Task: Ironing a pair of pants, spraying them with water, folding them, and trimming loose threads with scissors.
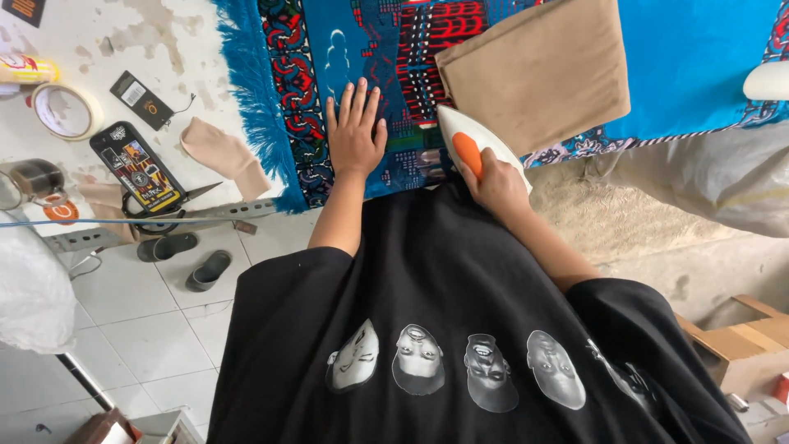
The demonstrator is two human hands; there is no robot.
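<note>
My right hand (496,182) has its fingers closed around the orange handle of the white iron (470,141), which sits at the near edge of the folded tan cloth (542,70). My left hand (355,131) lies open and flat on the blue patterned rug (362,49) covering the bench, close beside the iron. Risk: left fingers burned if the iron slides left; scorching if it lingers.

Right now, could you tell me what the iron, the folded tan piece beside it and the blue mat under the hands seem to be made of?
Iron: apparently hard plastic, smooth white shell with an orange grip, gripped by the right hand.
Tan piece: soft matte cloth, folded flat; fibre unclear.
Blue mat: woven textile, patterned, with a thready fringe along its edge; the left hand lies flat on it.
</note>
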